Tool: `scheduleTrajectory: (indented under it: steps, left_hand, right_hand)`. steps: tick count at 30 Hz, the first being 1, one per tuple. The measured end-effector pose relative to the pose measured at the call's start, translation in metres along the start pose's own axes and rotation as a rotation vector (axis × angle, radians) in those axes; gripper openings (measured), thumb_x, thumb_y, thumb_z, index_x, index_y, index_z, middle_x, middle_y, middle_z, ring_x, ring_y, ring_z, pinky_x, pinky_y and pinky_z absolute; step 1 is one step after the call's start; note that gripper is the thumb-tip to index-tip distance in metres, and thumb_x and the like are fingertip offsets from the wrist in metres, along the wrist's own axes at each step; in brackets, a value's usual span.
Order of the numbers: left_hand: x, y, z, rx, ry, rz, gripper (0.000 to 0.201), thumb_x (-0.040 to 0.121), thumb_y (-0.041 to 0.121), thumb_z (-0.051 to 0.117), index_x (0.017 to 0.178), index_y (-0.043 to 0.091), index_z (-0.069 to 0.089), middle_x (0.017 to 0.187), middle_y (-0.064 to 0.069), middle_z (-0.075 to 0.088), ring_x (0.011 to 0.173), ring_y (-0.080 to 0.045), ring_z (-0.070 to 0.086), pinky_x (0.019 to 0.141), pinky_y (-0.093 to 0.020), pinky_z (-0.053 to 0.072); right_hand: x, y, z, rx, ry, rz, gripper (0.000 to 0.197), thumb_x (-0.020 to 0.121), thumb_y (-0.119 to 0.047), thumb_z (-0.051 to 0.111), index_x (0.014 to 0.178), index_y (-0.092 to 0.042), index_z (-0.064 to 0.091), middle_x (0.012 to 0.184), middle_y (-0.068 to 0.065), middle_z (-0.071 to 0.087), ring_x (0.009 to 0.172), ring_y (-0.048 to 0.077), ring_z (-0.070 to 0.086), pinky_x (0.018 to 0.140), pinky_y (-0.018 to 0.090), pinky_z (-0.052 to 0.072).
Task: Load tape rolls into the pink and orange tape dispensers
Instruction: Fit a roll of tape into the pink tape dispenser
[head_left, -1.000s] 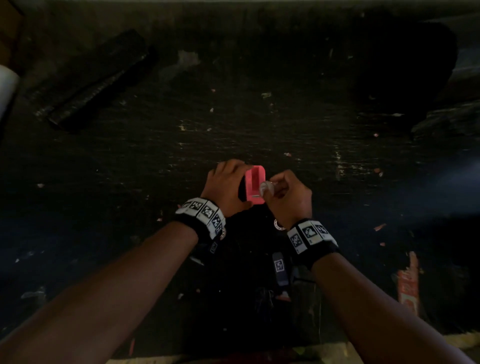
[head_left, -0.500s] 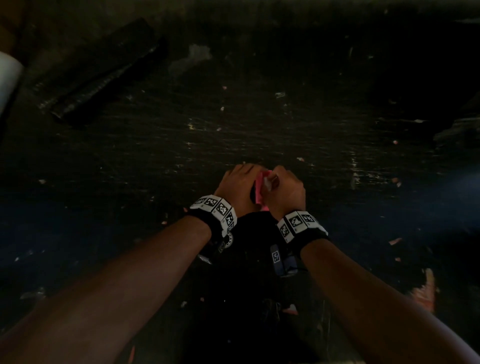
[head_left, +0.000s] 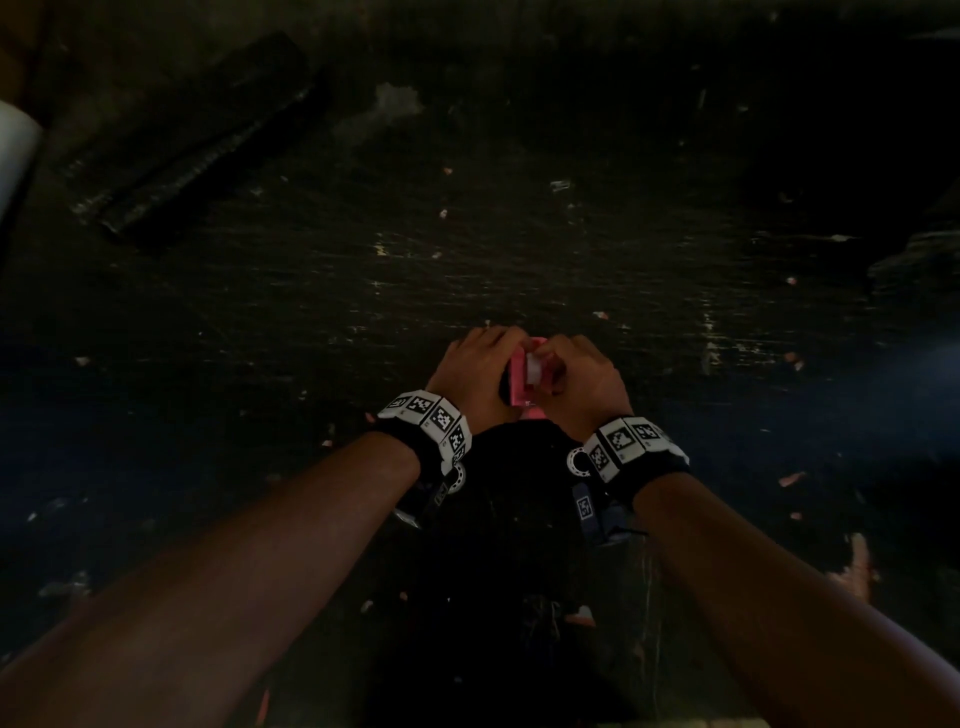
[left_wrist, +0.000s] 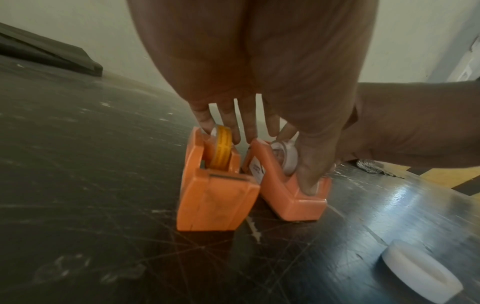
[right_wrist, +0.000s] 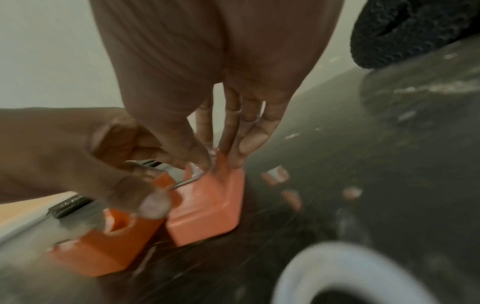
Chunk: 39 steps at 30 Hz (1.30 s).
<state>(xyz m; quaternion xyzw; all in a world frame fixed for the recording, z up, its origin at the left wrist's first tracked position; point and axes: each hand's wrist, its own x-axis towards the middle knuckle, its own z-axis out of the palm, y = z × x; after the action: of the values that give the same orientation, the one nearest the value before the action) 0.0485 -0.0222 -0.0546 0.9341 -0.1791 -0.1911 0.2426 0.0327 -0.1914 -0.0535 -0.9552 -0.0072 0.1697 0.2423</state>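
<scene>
Working at the middle of the head view, just toward 6 o'clock. Bracing the pink dispenser (head_left: 521, 387) with the left hand (head_left: 470, 371): clamping it between the thumb on the front ledge and a fingertip behind the roll, while laying the remaining straight fingers over the orange dispenser (left_wrist: 215, 185) touching it at 9 o'clock. Pinching the white roll (left_wrist: 285, 154) from 3 o'clock with the right hand (head_left: 587, 384), thumb and forefinger closing together at the top of the roll, and keeping the other fingers loose along the dispenser's far wall.

Judging the job as nearly finished: finding a yellow-cored roll (left_wrist: 222, 148) already seated upright in the orange dispenser's cradle, and finding the white roll low in the pink one's. Probably leaving only the pressing home of that roll and the drawing of its free end to the cutter; not telling from these views whether the hub has clicked in.

Resting everything on a dark, heavily scratched table (head_left: 519, 234) littered with small pink scraps (head_left: 792, 478). Noting a flat black slab (head_left: 197, 140) at 10 o'clock, a white rounded object (left_wrist: 420, 271) lying near at 5 o'clock in the left wrist view, a dark fuzzy cloth (right_wrist: 415, 30) at 1 o'clock, and a pale wall (left_wrist: 103, 26) beyond.
</scene>
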Motion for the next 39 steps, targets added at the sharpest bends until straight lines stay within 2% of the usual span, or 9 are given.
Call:
scheduleTrajectory:
  steps: [2,5,8,13,18,21,29,33,39]
  left_hand:
    - [0.0,0.0,0.0,0.0,-0.005,-0.003,0.085,0.065,0.058,0.08,0.136,0.023,0.048,0.143,-0.003,0.055,0.129,-0.025,0.053,0.104,-0.043,0.042]
    - [0.0,0.0,0.0,0.008,-0.002,-0.009,0.089,0.068,0.051,0.085,0.141,0.02,0.047,0.147,-0.005,0.053,0.132,-0.028,0.05,0.105,-0.044,0.04]
    - [0.0,0.0,0.0,0.019,-0.01,-0.02,0.092,0.069,0.052,0.086,0.145,0.018,0.046,0.15,-0.005,0.05,0.134,-0.028,0.049,0.108,-0.045,0.04]
    - [0.0,0.001,0.001,0.02,-0.016,-0.016,0.092,0.068,0.051,0.086,0.144,0.017,0.046,0.15,-0.006,0.05,0.134,-0.028,0.049,0.108,-0.045,0.04]
    - [0.001,0.001,0.001,0.04,-0.015,-0.014,0.094,0.067,0.05,0.087,0.145,0.017,0.046,0.149,-0.006,0.05,0.135,-0.029,0.049,0.108,-0.045,0.041]
    - [0.001,0.0,0.002,0.048,-0.017,-0.011,0.096,0.067,0.05,0.088,0.146,0.017,0.045,0.15,-0.005,0.05,0.135,-0.029,0.049,0.109,-0.046,0.04]
    - [0.001,0.001,0.0,0.066,-0.014,0.009,0.095,0.068,0.057,0.084,0.146,0.019,0.046,0.15,-0.004,0.049,0.135,-0.028,0.049,0.108,-0.046,0.041]
    - [0.001,0.001,0.0,0.07,-0.012,0.025,0.091,0.066,0.06,0.083,0.142,0.023,0.049,0.147,-0.002,0.05,0.132,-0.026,0.051,0.107,-0.044,0.043]
    - [0.001,-0.002,0.001,0.051,0.018,0.042,0.083,0.063,0.057,0.086,0.133,0.027,0.054,0.14,0.001,0.055,0.125,-0.025,0.056,0.102,-0.046,0.047]
  right_hand:
    - [0.001,0.005,-0.007,0.02,0.018,-0.049,0.032,0.083,-0.035,0.073,0.111,-0.022,0.066,0.111,0.006,0.063,0.098,0.026,0.065,0.085,0.041,0.054]
    - [0.003,0.006,-0.016,-0.02,-0.021,-0.132,0.026,0.086,-0.026,0.072,0.11,-0.019,0.068,0.111,0.008,0.064,0.096,0.029,0.066,0.084,0.044,0.055]
    - [0.008,0.006,-0.024,-0.098,-0.06,-0.194,0.022,0.089,-0.022,0.067,0.111,-0.018,0.069,0.115,0.008,0.064,0.1,0.029,0.066,0.086,0.042,0.054]
    - [0.013,0.009,-0.028,-0.179,-0.05,-0.267,0.024,0.088,-0.017,0.066,0.111,-0.016,0.07,0.117,0.009,0.063,0.092,0.032,0.068,0.077,0.042,0.055]
    - [0.016,0.011,-0.025,-0.19,0.001,-0.34,0.012,0.087,-0.016,0.065,0.097,-0.012,0.07,0.107,0.011,0.066,0.084,0.034,0.067,0.07,0.042,0.054]
    - [0.015,0.013,-0.023,-0.19,0.023,-0.345,0.01,0.087,-0.016,0.065,0.094,-0.012,0.071,0.103,0.01,0.066,0.081,0.033,0.067,0.067,0.043,0.054]
    - [0.003,0.014,-0.018,-0.114,0.035,-0.286,0.011,0.089,-0.016,0.067,0.099,-0.015,0.071,0.104,0.008,0.066,0.084,0.028,0.067,0.069,0.032,0.048]
    - [-0.009,0.016,-0.013,-0.058,0.019,-0.264,0.016,0.088,-0.014,0.069,0.104,-0.016,0.072,0.106,0.007,0.068,0.089,0.026,0.068,0.078,0.038,0.056]
    - [-0.028,0.018,-0.001,0.03,0.074,-0.268,0.013,0.083,-0.01,0.071,0.095,-0.017,0.073,0.095,0.005,0.069,0.08,0.026,0.068,0.07,0.044,0.058]
